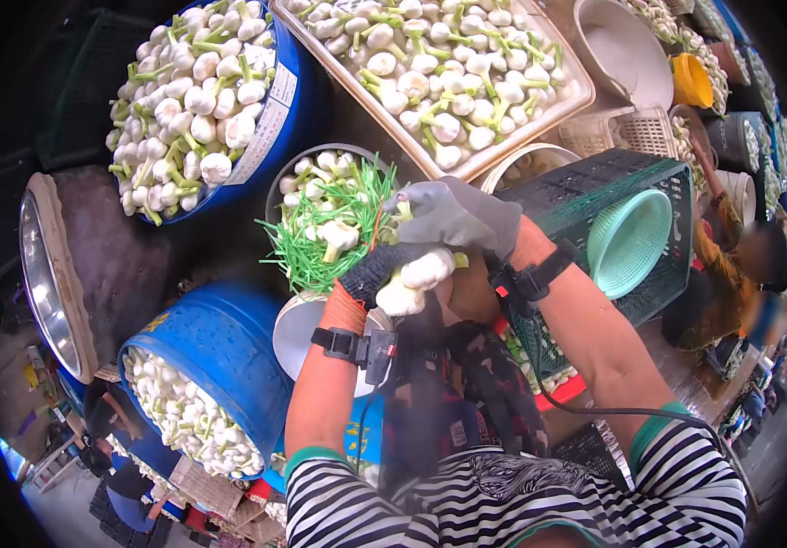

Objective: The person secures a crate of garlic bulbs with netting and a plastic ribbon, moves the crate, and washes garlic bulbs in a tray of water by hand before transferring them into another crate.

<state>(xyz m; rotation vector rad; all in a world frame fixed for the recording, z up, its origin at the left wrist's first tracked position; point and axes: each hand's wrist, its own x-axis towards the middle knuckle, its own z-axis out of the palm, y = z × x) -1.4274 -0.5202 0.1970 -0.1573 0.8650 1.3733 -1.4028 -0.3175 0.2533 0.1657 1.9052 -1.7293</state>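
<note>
My left hand (pixel 380 274), in a dark glove, is closed around several white garlic bulbs (pixel 416 277) with short pale-green stems. Just above it, my right hand (pixel 457 217) in a grey glove has its fingers closed together. Something small and pale green shows at those fingertips; what it is cannot be made out. A thin orange strand hangs beside them. Behind my hands, green strips (pixel 307 248) lie over garlic in a round grey tub (pixel 274 196). A loose bulb (pixel 340 236) rests on the strips near my left hand.
A blue barrel (pixel 298 78) of garlic stands at the upper left, another (pixel 220 320) lies tilted lower left. A large tray (pixel 585 87) of garlic is at the top. On the right, a dark green crate (pixel 549 196) holds a mint basket (pixel 631 242). A person (pixel 731 274) is beyond.
</note>
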